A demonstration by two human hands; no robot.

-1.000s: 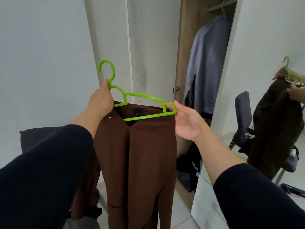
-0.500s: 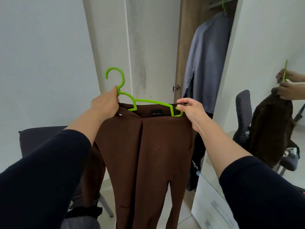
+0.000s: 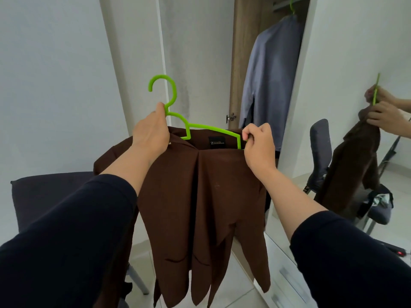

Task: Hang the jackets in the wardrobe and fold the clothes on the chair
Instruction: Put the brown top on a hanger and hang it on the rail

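Note:
A brown jacket [image 3: 200, 196] hangs in front of me on a bright green hanger [image 3: 171, 101]. My left hand [image 3: 151, 132] grips the hanger at the base of its hook together with the jacket's left shoulder. My right hand [image 3: 259, 145] pinches the hanger's right end and the jacket's collar edge. The jacket's front faces me, its black label [image 3: 217, 142] showing inside the collar. Behind it the wardrobe [image 3: 244, 63] stands open, with a grey-blue shirt [image 3: 266, 85] hanging inside on another green hanger [image 3: 293, 5].
A dark chair [image 3: 44, 196] stands low at the left behind my arm. The wardrobe's mirrored door [image 3: 355, 52] at the right reflects my hands, the jacket and an office chair. White drawers [image 3: 287, 276] sit below the mirror. White walls surround the tiled floor.
My right hand has turned from an open palm at the hanger's end to a pinch on it and the collar. The jacket's shoulders have settled over the hanger.

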